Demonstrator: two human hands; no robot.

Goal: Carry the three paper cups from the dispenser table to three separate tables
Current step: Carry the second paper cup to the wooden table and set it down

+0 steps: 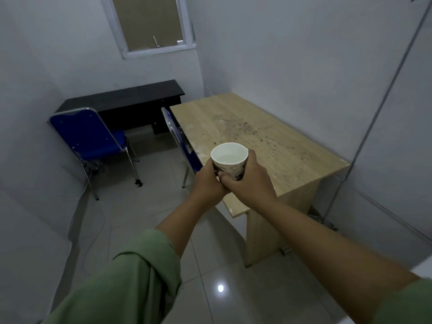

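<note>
A white paper cup point(229, 157) with dark printed drawings is held upright in front of me, with clear liquid inside. My left hand point(208, 183) wraps its left side and my right hand point(251, 181) wraps its right side, fingers meeting below the rim. The cup hangs in the air over the near left edge of a light wooden table point(280, 146), whose top is marked with dark specks. No other cup and no dispenser are in view.
A dark desk point(131, 99) stands against the far wall under a window point(149, 22). One blue chair point(91, 139) stands by it; a second blue chair point(180, 141) is tucked at the wooden table's left edge. Tiled floor point(145, 206) lies between; walls close in.
</note>
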